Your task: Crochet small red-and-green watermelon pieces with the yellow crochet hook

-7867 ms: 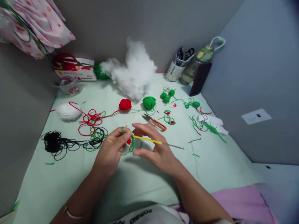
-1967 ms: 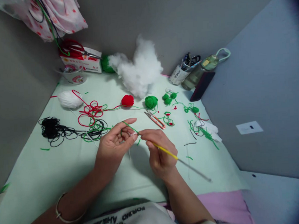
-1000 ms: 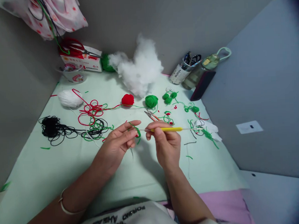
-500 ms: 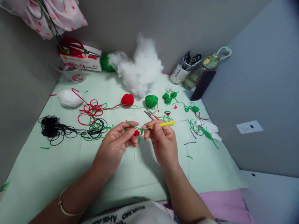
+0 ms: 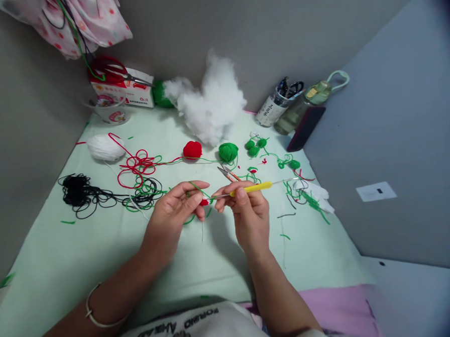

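Pinched in my left hand [image 5: 179, 206] is a small red, white and green crochet piece [image 5: 204, 201], partly covered by the fingers. Green yarn runs over the left index finger to this piece. My right hand [image 5: 247, 207] grips a crochet hook [image 5: 253, 188] by its yellow handle, and the thin metal shaft points left to the piece's green edge. Whether the hook tip is inside a stitch is too small to tell. Just beyond the right hand lie small thread snips [image 5: 229, 174]. A red yarn ball [image 5: 192, 150] and a green yarn ball [image 5: 228, 152] sit behind the hands.
White stuffing [image 5: 214, 103] is heaped at the back. On the left are white yarn [image 5: 105, 147] and tangled black yarn [image 5: 77, 191]. A pen cup [image 5: 270, 111], a bottle [image 5: 293, 115] and a dark phone-like slab [image 5: 306, 129] stand back right. Green scraps [image 5: 311, 199] lie at right.
My right hand has moved slightly right with the crochet hook, drawing its shaft away from my left hand. The left fingers have shifted a little around the crochet piece.
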Action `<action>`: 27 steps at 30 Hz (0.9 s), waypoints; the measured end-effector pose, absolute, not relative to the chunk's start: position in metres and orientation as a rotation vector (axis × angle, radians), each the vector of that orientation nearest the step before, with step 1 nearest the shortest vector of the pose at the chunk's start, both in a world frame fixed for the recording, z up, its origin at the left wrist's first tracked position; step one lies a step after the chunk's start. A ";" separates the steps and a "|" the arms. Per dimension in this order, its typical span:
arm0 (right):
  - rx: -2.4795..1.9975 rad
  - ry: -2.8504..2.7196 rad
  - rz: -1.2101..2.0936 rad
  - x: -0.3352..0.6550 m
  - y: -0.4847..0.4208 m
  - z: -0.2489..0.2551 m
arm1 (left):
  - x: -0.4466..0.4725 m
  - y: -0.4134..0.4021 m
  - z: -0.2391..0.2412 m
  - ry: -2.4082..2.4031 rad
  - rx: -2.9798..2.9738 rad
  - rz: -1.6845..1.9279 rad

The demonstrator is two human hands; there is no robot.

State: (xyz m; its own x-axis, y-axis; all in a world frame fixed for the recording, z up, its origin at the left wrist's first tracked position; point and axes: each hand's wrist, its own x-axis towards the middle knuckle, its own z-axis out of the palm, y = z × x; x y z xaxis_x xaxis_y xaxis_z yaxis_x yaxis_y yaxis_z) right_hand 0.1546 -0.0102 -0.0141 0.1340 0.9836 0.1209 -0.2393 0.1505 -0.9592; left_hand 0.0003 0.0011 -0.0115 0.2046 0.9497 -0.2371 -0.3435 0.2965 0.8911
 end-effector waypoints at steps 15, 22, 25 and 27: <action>-1.069 -1.565 0.430 0.155 -0.019 -0.020 | 0.002 0.005 -0.010 0.719 0.416 0.888; -1.032 -1.182 0.907 0.153 -0.011 -0.015 | 0.002 0.005 -0.004 0.794 0.569 0.974; -1.077 -1.284 0.809 0.151 -0.013 -0.018 | 0.006 0.003 -0.005 0.854 0.655 1.011; -1.090 -1.427 0.645 0.151 -0.016 -0.021 | 0.009 0.002 -0.007 0.854 0.643 1.037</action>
State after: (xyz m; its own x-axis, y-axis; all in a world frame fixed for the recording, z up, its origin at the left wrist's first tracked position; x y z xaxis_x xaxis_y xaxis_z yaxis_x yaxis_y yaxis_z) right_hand 0.1507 -0.0157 -0.0209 0.1032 0.8876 0.4489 0.2494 0.4138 -0.8755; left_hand 0.0087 0.0021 -0.0068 0.2522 0.9214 -0.2956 -0.4668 0.3834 0.7969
